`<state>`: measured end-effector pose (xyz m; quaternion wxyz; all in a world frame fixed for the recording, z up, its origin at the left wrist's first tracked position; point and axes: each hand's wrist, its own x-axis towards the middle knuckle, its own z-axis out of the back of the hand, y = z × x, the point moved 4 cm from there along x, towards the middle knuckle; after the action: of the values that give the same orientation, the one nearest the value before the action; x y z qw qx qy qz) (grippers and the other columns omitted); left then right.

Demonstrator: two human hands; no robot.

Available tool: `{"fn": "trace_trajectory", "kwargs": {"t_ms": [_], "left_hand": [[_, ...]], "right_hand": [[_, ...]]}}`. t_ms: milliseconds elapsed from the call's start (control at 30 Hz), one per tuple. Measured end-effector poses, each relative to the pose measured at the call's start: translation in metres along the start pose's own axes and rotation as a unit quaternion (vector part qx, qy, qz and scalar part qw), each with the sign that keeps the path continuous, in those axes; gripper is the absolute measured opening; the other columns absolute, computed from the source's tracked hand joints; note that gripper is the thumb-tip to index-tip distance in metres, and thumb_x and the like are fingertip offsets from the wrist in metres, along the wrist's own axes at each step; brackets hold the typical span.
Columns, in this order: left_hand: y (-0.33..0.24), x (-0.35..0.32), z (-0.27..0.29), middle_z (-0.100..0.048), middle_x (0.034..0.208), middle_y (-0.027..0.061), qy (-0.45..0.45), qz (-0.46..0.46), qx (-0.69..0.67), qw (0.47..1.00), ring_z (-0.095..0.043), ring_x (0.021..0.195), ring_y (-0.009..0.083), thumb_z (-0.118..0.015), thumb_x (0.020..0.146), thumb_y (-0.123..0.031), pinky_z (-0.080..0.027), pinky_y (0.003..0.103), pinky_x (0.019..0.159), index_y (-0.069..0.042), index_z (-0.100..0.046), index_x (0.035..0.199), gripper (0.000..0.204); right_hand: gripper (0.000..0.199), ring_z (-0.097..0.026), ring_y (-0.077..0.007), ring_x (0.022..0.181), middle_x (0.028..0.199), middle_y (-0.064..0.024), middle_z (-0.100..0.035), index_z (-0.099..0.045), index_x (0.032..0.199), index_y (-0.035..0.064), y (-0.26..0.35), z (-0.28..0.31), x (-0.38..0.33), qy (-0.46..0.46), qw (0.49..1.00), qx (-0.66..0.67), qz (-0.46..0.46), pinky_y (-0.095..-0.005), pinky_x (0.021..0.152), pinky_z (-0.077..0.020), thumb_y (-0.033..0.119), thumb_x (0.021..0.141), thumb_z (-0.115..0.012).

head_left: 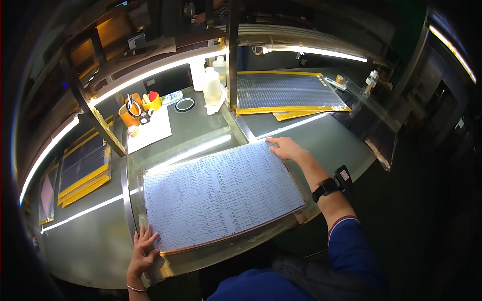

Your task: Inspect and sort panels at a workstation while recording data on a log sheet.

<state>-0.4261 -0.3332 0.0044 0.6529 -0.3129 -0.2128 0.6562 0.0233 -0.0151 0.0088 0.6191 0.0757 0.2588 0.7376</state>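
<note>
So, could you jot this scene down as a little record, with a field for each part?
Main piece: pale panel covered in small dark marks, lying on the worktable
Left hand: fingers spread, at the panel's near left corner
Right hand: fingertips at its far right corner
Right wrist: black strapped device
Behind, left: orange container on white paper
Behind, right: yellow-edged panel
Lighting: bright tubes

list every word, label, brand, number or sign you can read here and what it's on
No text is clear enough to quote.
Pale panel: rows of small dark marks, too small to read or to tell if they are print.
Black wrist device: pale label, too small to read.
White-and-green packet: coloured markings, too blurred to read.
</note>
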Motion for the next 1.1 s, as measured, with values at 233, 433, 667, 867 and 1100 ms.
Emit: {"fn": "trace_trajectory", "kwargs": {"t_ms": [233,433,667,867,1100], "left_hand": [[0.0,0.001,0.0,-0.032,0.145,0.0103,-0.002,-0.005,0.003,1.0,-0.013,0.139,0.0281,-0.068,0.066,0.0,0.003,0.044,0.112,-0.012,-0.055,0.124,0.061],[0.0,0.011,0.001,-0.033,0.144,0.0088,-0.001,-0.002,0.0,1.0,-0.013,0.14,0.0271,-0.068,0.066,0.0,0.004,0.044,0.112,-0.013,-0.056,0.124,0.061],[0.047,-0.005,-0.008,-0.022,0.143,0.0295,-0.039,-0.071,0.173,0.982,-0.018,0.136,0.0398,-0.07,0.07,-0.014,-0.014,0.047,0.11,-0.006,-0.049,0.128,0.062],[-0.007,-0.023,-0.025,-0.038,0.136,0.0221,-0.057,-0.05,0.328,0.942,-0.032,0.129,0.0358,-0.051,0.083,-0.014,-0.016,0.051,0.109,0.003,-0.046,0.125,0.045],[-0.014,0.094,-0.033,-0.029,0.139,0.028,0.004,-0.133,0.22,0.966,-0.025,0.132,0.0418,-0.059,0.083,-0.03,-0.019,0.047,0.109,0.003,-0.036,0.133,0.064]], "right_hand": [[0.039,-0.051,-0.0332,0.113,0.122,-0.0161,-0.055,-0.051,0.127,0.0262,-0.009,-0.01,0.013,-0.02,0.999,-0.031,0.023,-0.0382,0.097,-0.0411,0.028,0.088,-0.054],[0.037,-0.053,-0.0309,0.11,0.121,-0.012,-0.056,-0.053,0.125,0.0286,-0.004,-0.003,0.018,-0.04,0.996,-0.078,0.03,-0.0374,0.095,-0.0428,0.03,0.088,-0.05],[0.031,-0.04,-0.0402,0.115,0.121,-0.0225,-0.044,-0.06,0.115,0.0261,0.006,-0.02,0.012,-0.122,0.954,-0.266,0.058,-0.048,0.095,-0.0373,0.029,0.088,-0.048],[0.041,-0.042,-0.034,0.115,0.117,-0.0141,-0.051,-0.055,0.116,0.0041,0.005,-0.049,0.001,-0.227,0.947,-0.179,0.144,-0.051,0.101,-0.03,0.021,0.079,-0.05],[0.048,-0.037,-0.0342,0.122,0.131,-0.0152,-0.046,-0.05,0.121,-0.0004,0.003,-0.054,-0.005,-0.303,0.936,-0.083,0.159,-0.0457,0.107,-0.0242,0.025,0.081,-0.047]]}}
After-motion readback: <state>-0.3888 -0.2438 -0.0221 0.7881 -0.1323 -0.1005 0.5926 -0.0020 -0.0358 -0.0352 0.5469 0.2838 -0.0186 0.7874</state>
